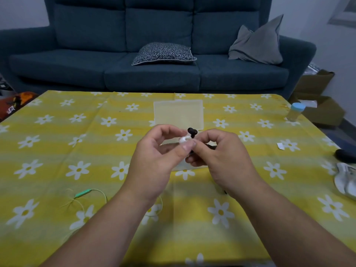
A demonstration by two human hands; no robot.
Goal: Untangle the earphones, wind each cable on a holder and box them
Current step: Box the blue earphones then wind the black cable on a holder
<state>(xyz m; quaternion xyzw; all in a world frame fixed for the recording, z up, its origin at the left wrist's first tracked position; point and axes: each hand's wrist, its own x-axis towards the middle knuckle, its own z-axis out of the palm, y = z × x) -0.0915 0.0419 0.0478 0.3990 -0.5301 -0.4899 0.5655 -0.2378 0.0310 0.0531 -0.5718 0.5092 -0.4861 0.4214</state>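
Observation:
Above the middle of the yellow flowered tablecloth [57, 143] my left hand [154, 160] pinches a small white holder [184, 140] between thumb and fingers. My right hand [221, 157] is curled round the black earphones [191, 131], whose earbud sticks up between the two hands. How much black cable lies on the holder is hidden by my fingers. A green earphone cable [84, 193] with a green remote lies loose on the cloth at the near left. A translucent box [178, 114] sits on the cloth behind my hands.
A clear bottle with a blue cap [295, 112] stands near the right edge. A white shoe [346, 180] and a dark object [344, 156] lie at the far right. A small white scrap [280, 145] rests right of my hands. A blue sofa [154, 54] stands behind the table.

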